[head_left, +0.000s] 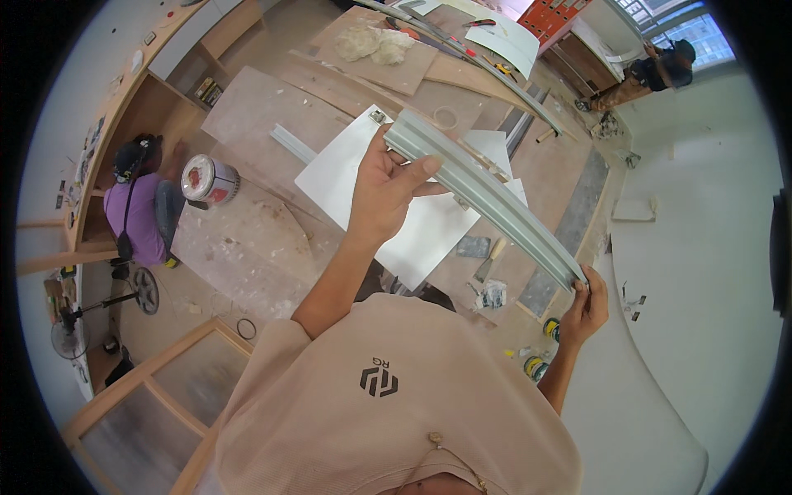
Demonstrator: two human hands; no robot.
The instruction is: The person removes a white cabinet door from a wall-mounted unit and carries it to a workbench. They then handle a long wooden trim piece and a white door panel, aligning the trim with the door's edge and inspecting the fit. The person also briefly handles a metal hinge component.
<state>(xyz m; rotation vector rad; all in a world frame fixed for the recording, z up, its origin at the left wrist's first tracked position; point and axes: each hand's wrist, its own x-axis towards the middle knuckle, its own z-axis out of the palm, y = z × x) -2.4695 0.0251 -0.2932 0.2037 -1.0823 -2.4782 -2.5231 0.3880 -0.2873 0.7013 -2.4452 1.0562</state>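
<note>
A long, pale grey-green grooved profile strip (495, 206), apparently metal, is held slantwise across the front of me. My left hand (382, 191) grips it near its upper left end, with the thumb along its face and the fingers behind. At the lower right end, my right hand (587, 305) has its fingers closed round the strip. Beneath the strip, a white panel (421, 252) lies on the work table, partly hidden by my left arm. A metal hinge (378, 117) sits at the panel's upper corner.
A paint bucket (211, 180) stands on the boards at left, near a crouching person (139, 198). Another person (660, 70) stands by the window. A scraper (491, 259) lies right of the panel. A fan (145, 290) and wooden frame (148, 384) occupy the lower left.
</note>
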